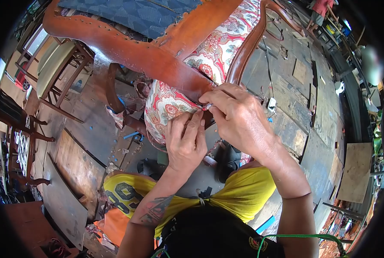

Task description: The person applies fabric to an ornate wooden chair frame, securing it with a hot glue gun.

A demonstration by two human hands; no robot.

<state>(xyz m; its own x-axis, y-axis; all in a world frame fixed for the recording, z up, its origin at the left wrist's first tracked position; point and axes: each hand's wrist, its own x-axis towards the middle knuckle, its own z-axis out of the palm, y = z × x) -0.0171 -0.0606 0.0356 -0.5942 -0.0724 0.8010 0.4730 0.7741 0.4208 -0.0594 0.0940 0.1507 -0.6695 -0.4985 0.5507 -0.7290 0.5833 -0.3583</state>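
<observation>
A polished brown wooden chair frame (157, 60) leans in front of me, with floral red and cream fabric (168, 109) over its padded part. My left hand (185, 142) is closed at the fabric's edge, its fingertips pressing the cloth near the wood. Beside it, my right hand (243, 116) pinches a small bit of the fabric edge where it meets the frame. The fingertips of both hands nearly touch. Exactly what lies inside the right pinch is partly hidden.
Blue patterned cloth (127, 17) covers another part of the frame. A chair with a pale seat (56, 69) stands to the left. Worn boards (286, 86) and scraps cover the floor. A loose board (355, 172) rests at the right. Another person (321, 10) is at the far right.
</observation>
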